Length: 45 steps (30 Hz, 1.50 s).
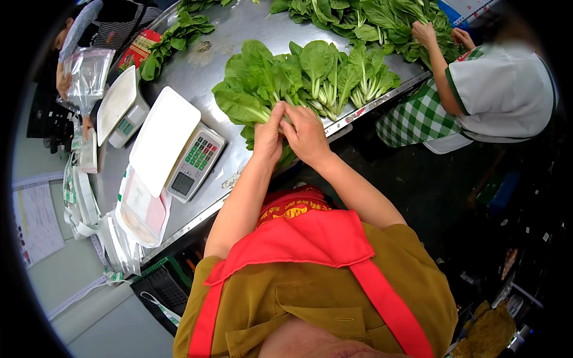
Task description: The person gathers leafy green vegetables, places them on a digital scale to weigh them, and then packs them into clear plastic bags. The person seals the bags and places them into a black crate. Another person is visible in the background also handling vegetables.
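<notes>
My left hand (269, 134) and my right hand (305, 132) meet over the near edge of the metal table (197, 67), both closed around the stem end of a bunch of leafy greens (253, 87). Its broad leaves fan out away from me, to the left. Just right of my hands, more bunches of greens (324, 74) lie in a row, their pale stems towards the table edge. Left of my hands stands a white digital scale (165, 138) with a bare pan, keypad and display. My fingers hide part of the stems.
A second scale (118, 105) stands farther left, near plastic bags (121, 241) and a stack of packaging (143, 206). Greens (331, 15) are heaped at the far side. A co-worker (497, 89) handles greens at right; another person (67, 58) holds clear bags at upper left.
</notes>
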Motion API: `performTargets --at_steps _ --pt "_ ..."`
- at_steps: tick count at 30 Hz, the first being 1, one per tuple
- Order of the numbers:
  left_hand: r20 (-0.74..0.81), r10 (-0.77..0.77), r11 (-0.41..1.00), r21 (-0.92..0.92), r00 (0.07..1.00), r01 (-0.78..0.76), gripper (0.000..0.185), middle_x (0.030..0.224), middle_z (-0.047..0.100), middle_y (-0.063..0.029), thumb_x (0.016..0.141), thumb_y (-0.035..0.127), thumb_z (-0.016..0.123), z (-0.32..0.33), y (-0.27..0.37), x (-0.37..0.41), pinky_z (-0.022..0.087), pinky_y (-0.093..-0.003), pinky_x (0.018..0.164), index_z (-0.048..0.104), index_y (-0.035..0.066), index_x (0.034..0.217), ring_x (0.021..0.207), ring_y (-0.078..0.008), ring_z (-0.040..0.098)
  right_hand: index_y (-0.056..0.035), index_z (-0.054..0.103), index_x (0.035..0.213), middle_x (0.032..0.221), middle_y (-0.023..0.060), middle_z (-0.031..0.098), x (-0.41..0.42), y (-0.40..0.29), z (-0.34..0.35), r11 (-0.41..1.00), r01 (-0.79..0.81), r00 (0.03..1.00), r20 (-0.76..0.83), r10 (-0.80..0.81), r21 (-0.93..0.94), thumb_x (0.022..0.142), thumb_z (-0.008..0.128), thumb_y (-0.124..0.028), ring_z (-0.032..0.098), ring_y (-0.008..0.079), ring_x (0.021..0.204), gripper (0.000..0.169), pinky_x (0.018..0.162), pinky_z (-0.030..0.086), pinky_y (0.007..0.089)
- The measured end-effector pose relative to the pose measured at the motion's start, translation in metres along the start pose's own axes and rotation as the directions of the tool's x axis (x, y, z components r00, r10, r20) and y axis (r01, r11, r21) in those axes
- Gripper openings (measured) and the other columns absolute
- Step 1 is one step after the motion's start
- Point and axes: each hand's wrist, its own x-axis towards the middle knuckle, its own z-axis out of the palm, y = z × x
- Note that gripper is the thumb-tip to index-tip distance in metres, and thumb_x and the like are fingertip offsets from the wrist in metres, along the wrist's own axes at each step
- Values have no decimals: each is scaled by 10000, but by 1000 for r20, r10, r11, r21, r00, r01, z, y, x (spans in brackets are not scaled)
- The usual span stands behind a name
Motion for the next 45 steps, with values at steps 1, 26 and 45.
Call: performTargets --at_steps 1,26,45 --pt "-4 -20 1000 -10 1000 20 341 947 629 -51 854 285 704 -3 1 2 502 -319 756 587 26 1043 849 -155 603 11 596 1127 949 181 613 -1 -3 -3 1000 -4 999 34 3 15 834 607 -127 561 362 900 324 797 456 399" --pt "-81 18 958 -285 997 -41 395 1070 618 -64 881 346 642 -34 45 -19 514 -408 889 535 79 1151 983 -214 602 -47 564 1181 1059 181 615 54 44 7 946 -146 955 209 211 -289 824 636 -222 594 333 978 404 858 464 407" --pt "-131 -175 974 -167 976 153 330 1082 619 -80 906 263 610 -32 9 -10 529 -416 890 530 59 1153 996 -213 605 22 407 1344 1203 239 577 26 71 -9 868 -483 875 33 483 112 833 630 -137 606 325 1044 580 887 465 386"
